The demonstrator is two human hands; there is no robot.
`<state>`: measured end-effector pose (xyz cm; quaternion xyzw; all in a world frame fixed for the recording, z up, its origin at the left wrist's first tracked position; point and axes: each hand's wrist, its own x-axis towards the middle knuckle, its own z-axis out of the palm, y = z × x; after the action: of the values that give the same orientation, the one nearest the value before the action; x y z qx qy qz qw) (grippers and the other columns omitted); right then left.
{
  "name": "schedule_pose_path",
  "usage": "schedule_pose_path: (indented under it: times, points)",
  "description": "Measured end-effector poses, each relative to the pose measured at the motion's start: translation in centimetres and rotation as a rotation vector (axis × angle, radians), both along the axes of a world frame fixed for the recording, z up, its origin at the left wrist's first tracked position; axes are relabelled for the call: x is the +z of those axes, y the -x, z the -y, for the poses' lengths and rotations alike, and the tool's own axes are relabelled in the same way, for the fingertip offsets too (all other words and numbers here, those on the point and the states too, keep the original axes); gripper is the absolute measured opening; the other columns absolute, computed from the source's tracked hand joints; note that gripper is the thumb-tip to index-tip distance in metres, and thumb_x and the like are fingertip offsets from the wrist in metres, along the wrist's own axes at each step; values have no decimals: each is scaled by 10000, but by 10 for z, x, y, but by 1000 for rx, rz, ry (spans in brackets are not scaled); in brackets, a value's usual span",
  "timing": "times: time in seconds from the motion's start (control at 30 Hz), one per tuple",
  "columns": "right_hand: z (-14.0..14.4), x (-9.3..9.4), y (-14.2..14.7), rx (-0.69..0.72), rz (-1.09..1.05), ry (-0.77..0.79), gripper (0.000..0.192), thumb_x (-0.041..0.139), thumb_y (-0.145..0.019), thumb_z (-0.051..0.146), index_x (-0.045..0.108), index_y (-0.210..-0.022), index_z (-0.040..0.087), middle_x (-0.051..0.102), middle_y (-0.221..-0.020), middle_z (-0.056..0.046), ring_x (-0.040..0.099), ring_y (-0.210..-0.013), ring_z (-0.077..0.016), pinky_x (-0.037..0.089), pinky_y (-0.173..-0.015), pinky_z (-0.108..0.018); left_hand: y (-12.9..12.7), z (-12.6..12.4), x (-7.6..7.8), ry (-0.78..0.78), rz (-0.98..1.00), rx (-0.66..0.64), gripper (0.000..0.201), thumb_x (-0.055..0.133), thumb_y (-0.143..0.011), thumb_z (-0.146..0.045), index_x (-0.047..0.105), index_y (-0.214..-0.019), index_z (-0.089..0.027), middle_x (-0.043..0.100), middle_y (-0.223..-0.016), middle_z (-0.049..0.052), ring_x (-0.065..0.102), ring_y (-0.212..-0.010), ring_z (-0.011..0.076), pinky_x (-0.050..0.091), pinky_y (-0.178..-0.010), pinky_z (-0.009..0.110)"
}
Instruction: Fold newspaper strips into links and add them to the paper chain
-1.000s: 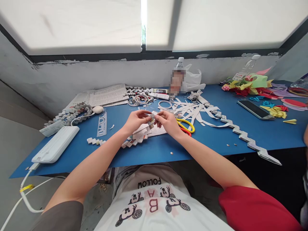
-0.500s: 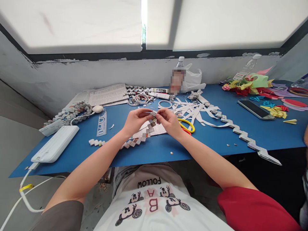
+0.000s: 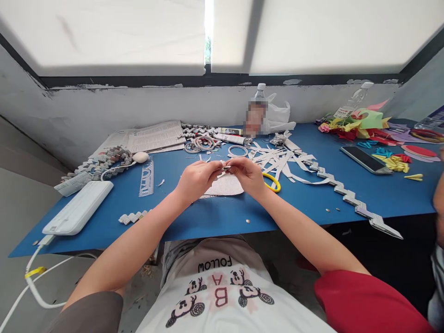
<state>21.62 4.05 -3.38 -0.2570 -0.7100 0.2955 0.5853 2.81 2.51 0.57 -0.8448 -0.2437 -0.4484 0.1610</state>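
Observation:
My left hand and my right hand meet above the middle of the table, fingers pinched together. Between the fingertips is a small folded piece of printed paper, mostly hidden by the fingers. A zigzag chain of folded paper shows its end left of my left forearm. The forearm covers the rest, so whether it joins the held piece cannot be seen. Under my hands lies a printed sheet. By my right wrist is a yellow scissors handle.
White paper strips and a long folded-paper chain lie to the right, near a phone. At left are a power bank, a clear ruler and newspapers. A bottle stands behind; another person's arm shows at far right.
The held paper has turned and now hides more behind my fingers. The chain hanging from it has gone out of sight, and its far end has slid left and towards me.

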Motion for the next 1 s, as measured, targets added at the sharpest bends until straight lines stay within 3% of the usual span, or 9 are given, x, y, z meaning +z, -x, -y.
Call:
schedule_pose_path:
  times: [0.17, 0.4, 0.53, 0.7, 1.0]
  points:
    - [1, -1, 0, -42, 20, -26, 119, 560, -899, 322, 624, -949, 234, 697, -868, -28, 676, -789, -172, 578, -743, -337, -1, 3, -1, 115, 11, -14, 146, 494, -946, -246, 633, -965, -206, 739, -734, -4, 677, -652, 131, 472, -672, 242]
    - [10, 9, 4, -131, 95, 34, 129, 567, -882, 338, 613, -913, 221, 673, -790, -29, 668, -746, -184, 564, -745, -350, -5, 8, -4, 671, 283, 58, 193, 613, -849, -386, 711, -971, -273, 751, -910, 26, 692, -893, 216, 479, -818, 290]
    - [13, 13, 5, -237, 195, -14, 124, 559, -871, 326, 617, -901, 220, 692, -844, -54, 663, -748, -195, 543, -745, -355, -10, 11, -1, 827, 441, -7, 234, 684, -784, -422, 709, -949, -258, 733, -941, 24, 678, -907, 222, 501, -845, 312]
    - [14, 12, 7, -307, 278, -115, 106, 547, -863, 283, 626, -882, 216, 689, -812, -55, 629, -710, -186, 512, -696, -325, -15, 9, 2, 1003, 590, -87, 295, 734, -722, -448, 672, -856, -193, 713, -883, 43, 665, -812, 194, 530, -765, 308]
    - [18, 18, 14, -278, 286, 46, 112, 551, -829, 271, 622, -793, 193, 638, -696, -29, 537, -609, -147, 447, -593, -275, -9, -9, -3, 1363, 722, -256, 334, 818, -611, -427, 661, -736, -160, 660, -762, 23, 608, -745, 154, 489, -809, 328]
